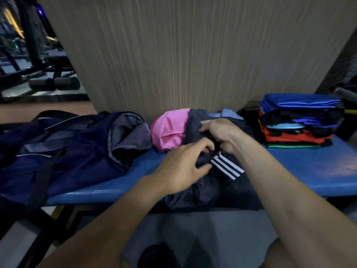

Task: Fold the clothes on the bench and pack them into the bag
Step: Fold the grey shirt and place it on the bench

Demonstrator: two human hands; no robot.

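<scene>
A dark grey garment with three white stripes (216,188) lies crumpled on the blue bench (309,171) and hangs over its front edge. My left hand (185,167) grips a bunch of its fabric beside the stripes. My right hand (222,132) pinches the same garment higher up, close behind the left. A pink garment (168,130) lies bunched behind it against the wall. The navy bag (77,144) lies at the left of the bench with its grey-lined mouth open toward the clothes.
A stack of folded blue, orange and green items (297,120) stands at the bench's right end. A wood-grain wall (183,55) rises right behind the bench. Gym equipment (38,74) stands far left. A pale blue cloth (229,113) peeks out behind my right hand.
</scene>
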